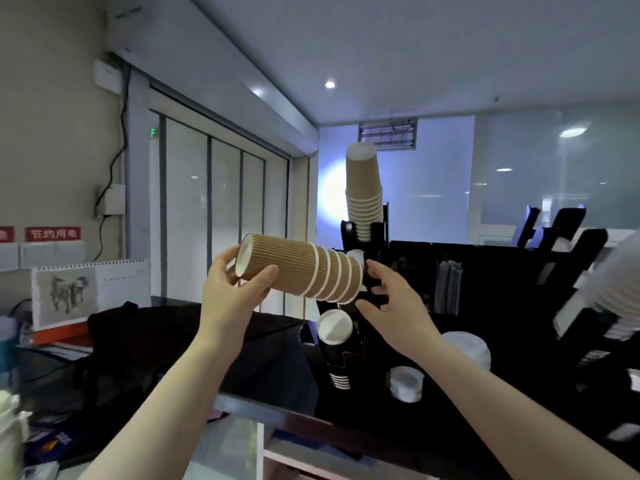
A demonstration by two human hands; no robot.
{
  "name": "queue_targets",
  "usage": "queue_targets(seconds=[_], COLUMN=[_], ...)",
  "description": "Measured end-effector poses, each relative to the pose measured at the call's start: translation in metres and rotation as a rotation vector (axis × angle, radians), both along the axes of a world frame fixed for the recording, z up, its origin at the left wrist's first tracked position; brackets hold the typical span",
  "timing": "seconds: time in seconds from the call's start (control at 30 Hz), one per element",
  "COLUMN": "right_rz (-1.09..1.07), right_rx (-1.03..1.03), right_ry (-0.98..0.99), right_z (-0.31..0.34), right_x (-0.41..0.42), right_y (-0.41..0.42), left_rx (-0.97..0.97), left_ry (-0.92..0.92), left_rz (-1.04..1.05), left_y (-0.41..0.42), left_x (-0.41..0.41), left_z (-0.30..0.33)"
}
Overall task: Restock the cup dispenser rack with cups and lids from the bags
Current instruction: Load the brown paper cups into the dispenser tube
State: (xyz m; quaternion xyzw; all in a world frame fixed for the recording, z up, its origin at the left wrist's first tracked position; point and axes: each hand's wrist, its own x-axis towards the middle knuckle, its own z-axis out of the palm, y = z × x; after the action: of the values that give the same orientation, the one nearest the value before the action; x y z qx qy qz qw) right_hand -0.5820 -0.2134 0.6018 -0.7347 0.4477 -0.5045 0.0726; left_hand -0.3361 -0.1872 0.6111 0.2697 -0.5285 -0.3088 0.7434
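My left hand (230, 289) grips a stack of brown ribbed paper cups (304, 273), held nearly level with its closed base toward me and its wide rims pointing at the black cup dispenser rack (408, 268). My right hand (391, 299) is at the rim end of the stack, against the rack's front, its fingers loosely curved; what they touch is hidden. A taller stack of smooth brown cups (363, 188) sticks out of the rack's top slot. Below, a black cup stack with a white base (335, 341) sits in a lower slot.
White lids (467, 348) and a shorter pile of white lids (407, 382) lie in the rack's lower bay. More black holders with white cups (616, 289) stand at the right. A desk calendar (83, 292) and a dark bag (145, 327) are on the left counter.
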Motion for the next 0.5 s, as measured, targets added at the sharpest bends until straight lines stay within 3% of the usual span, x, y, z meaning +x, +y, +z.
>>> queue_targets(seconds=[0.27,0.5], right_rz=[-0.131,-0.184], right_rx=[0.063,0.044], right_ry=[0.224,0.198], right_z=[-0.004,-0.003], right_x=[-0.017,-0.019], right_y=[-0.034,-0.048], left_rx=[-0.113,-0.114], left_ry=[-0.192,-0.359], left_rz=[0.199,0.236], left_y=[-0.045,-0.087], left_x=[-0.036,-0.063], left_z=[0.028,0.025])
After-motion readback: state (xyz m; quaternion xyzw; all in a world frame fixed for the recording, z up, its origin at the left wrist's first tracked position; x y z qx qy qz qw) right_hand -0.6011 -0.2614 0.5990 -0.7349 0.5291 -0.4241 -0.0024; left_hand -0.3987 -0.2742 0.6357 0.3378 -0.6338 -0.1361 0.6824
